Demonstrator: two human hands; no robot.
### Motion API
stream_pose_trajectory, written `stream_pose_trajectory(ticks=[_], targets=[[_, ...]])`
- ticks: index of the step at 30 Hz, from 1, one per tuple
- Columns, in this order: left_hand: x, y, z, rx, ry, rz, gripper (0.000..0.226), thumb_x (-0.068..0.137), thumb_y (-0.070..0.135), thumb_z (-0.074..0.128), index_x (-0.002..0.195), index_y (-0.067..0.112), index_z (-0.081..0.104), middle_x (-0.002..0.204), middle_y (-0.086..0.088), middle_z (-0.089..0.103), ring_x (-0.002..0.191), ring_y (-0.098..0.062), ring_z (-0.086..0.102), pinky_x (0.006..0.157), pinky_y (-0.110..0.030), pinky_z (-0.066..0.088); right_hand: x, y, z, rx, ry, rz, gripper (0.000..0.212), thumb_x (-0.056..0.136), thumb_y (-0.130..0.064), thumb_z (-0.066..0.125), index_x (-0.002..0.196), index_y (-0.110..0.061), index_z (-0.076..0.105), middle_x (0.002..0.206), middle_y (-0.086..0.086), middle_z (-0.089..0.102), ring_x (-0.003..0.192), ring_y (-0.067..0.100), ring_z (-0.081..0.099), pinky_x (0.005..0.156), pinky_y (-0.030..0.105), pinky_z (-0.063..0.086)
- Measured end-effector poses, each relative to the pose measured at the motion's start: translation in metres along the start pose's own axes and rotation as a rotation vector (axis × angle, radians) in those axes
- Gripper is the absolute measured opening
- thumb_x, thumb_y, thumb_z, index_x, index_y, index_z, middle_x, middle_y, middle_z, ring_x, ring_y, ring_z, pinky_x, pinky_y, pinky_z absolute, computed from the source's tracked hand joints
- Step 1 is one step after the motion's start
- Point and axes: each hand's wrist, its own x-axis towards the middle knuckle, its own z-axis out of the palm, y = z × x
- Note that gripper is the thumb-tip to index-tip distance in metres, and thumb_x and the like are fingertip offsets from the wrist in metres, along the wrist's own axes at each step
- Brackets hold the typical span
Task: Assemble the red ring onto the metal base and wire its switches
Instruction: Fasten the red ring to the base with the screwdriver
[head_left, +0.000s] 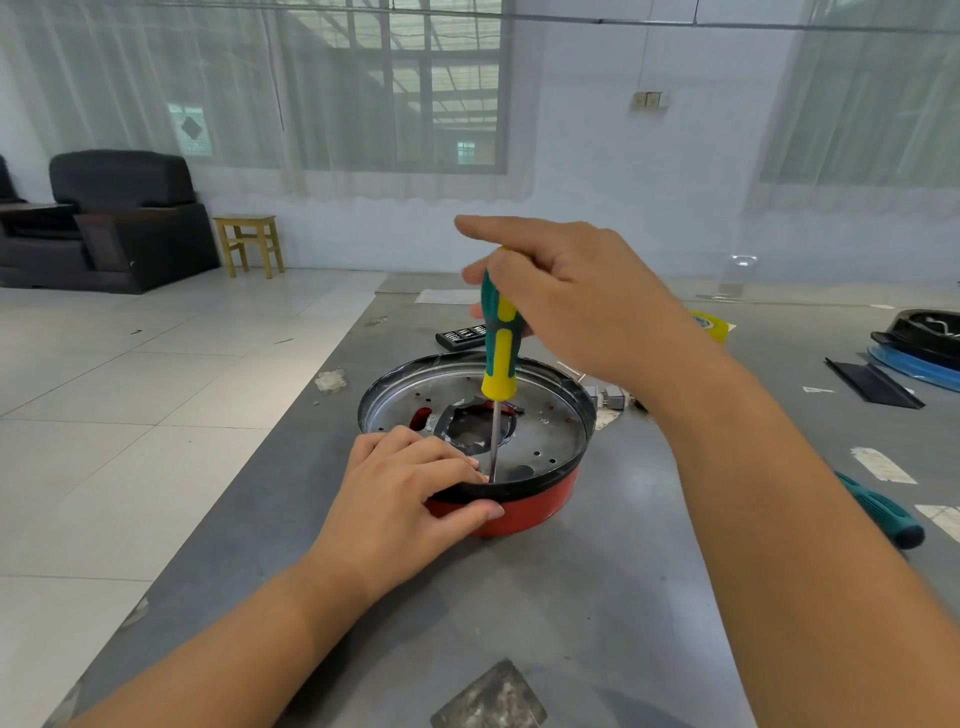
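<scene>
Table (597, 597): grey, matte and scuffed; its left edge runs diagonally beside pale floor tiles, with bare surface in front of the work.
Base (545, 431): round shiny metal pan with small holes and a jagged central opening, black rim, mid-table.
Ring (524, 512): smooth red band under the black rim, resting on the table.
Right hand (576, 301): fingers curled round the screwdriver's handle top.
Left hand (410, 488): fingers over the near rim, thumb pressed on the ring's red wall.
Screwdriver (500, 353): green-yellow handle, thin steel shaft; long axis near upright, tip down inside the base by the left fingertips.
Second screwdriver (883, 512): teal grip, lying well right.
</scene>
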Motion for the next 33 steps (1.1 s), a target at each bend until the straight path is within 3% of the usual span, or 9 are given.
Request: stream_pose_trajectory(ticks=[3, 5, 8, 10, 14, 19, 25, 30, 33], targets=[[0.0, -0.001, 0.001, 0.0, 0.011, 0.001, 0.04, 0.085, 0.073, 0.058, 0.097, 0.042, 0.08, 0.105, 0.027, 0.072, 0.102, -0.01, 0.061, 0.091, -0.037, 0.038, 0.0, 0.001, 0.005, -0.123, 0.095, -0.052, 0.022, 0.097, -0.049, 0.06, 0.112, -0.039, 0.072, 0.078, -0.012, 0.069, 0.074, 0.006, 0.064, 0.072, 0.021, 0.051], [0.0, -0.001, 0.002, 0.0, 0.009, 0.001, 0.039, 0.086, 0.073, 0.058, 0.097, 0.043, 0.08, 0.106, 0.027, 0.072, 0.102, -0.009, 0.061, 0.092, -0.038, 0.04, 0.0, 0.002, 0.008, -0.229, 0.149, -0.05, 0.031, 0.096, -0.06, 0.056, 0.103, -0.033, 0.071, 0.071, -0.011, 0.063, 0.068, 0.008, 0.056, 0.067, 0.026, 0.048], [0.0, -0.001, 0.002, 0.005, 0.012, 0.0, 0.039, 0.085, 0.073, 0.057, 0.097, 0.043, 0.08, 0.105, 0.026, 0.072, 0.102, -0.011, 0.062, 0.092, -0.042, 0.042, -0.001, -0.001, 0.01, -0.225, 0.086, -0.02, 0.036, 0.104, -0.049, 0.041, 0.128, -0.035, 0.064, 0.099, -0.012, 0.069, 0.093, 0.014, 0.06, 0.087, 0.033, 0.052], [0.0, 0.0, 0.001, 0.009, -0.003, -0.01, 0.041, 0.085, 0.074, 0.056, 0.098, 0.043, 0.08, 0.106, 0.027, 0.072, 0.103, -0.011, 0.061, 0.094, -0.041, 0.04, -0.001, -0.004, 0.007, -0.084, 0.022, 0.001, 0.043, 0.104, -0.032, 0.038, 0.143, -0.035, 0.056, 0.123, -0.01, 0.069, 0.104, 0.015, 0.062, 0.088, 0.02, 0.05], [0.0, 0.0, -0.001, 0.01, -0.022, -0.015, 0.044, 0.085, 0.074, 0.054, 0.099, 0.042, 0.08, 0.108, 0.027, 0.072, 0.106, -0.01, 0.059, 0.095, -0.036, 0.036, -0.001, -0.002, 0.004, -0.141, 0.05, -0.073, 0.033, 0.104, -0.037, 0.05, 0.134, -0.043, 0.063, 0.096, 0.0, 0.076, 0.063, 0.006, 0.06, 0.059, 0.015, 0.047], [0.0, 0.0, 0.0, 0.007, -0.012, -0.011, 0.043, 0.085, 0.074, 0.055, 0.098, 0.042, 0.081, 0.106, 0.027, 0.072, 0.105, -0.01, 0.06, 0.094, -0.036, 0.037, -0.003, 0.0, 0.009, -0.261, 0.111, -0.078, 0.034, 0.101, -0.054, 0.05, 0.129, -0.043, 0.065, 0.077, -0.014, 0.066, 0.067, 0.001, 0.055, 0.074, 0.028, 0.051], [-0.001, 0.001, 0.001, 0.009, 0.014, -0.007, 0.039, 0.084, 0.072, 0.058, 0.095, 0.042, 0.081, 0.105, 0.026, 0.073, 0.102, -0.011, 0.063, 0.094, -0.037, 0.038, 0.0, 0.002, 0.005, -0.135, 0.005, -0.035, 0.046, 0.104, -0.025, 0.041, 0.147, -0.039, 0.051, 0.09, -0.009, 0.069, 0.057, -0.002, 0.054, 0.058, 0.014, 0.046], [0.0, 0.0, 0.001, 0.009, 0.009, -0.007, 0.04, 0.085, 0.073, 0.058, 0.095, 0.041, 0.08, 0.105, 0.027, 0.072, 0.102, -0.01, 0.062, 0.094, -0.036, 0.038, 0.0, 0.006, 0.009, -0.221, 0.064, -0.082, 0.025, 0.099, -0.052, 0.056, 0.12, -0.04, 0.064, 0.083, -0.013, 0.063, 0.074, 0.006, 0.057, 0.071, 0.021, 0.048], [0.001, 0.0, 0.002, 0.008, 0.014, -0.004, 0.039, 0.085, 0.072, 0.059, 0.096, 0.042, 0.081, 0.104, 0.027, 0.072, 0.101, -0.011, 0.063, 0.092, -0.037, 0.04, 0.0, 0.005, 0.01, -0.248, 0.044, -0.034, 0.033, 0.105, -0.047, 0.044, 0.131, -0.037, 0.06, 0.105, -0.007, 0.066, 0.093, 0.009, 0.056, 0.084, 0.026, 0.044]])
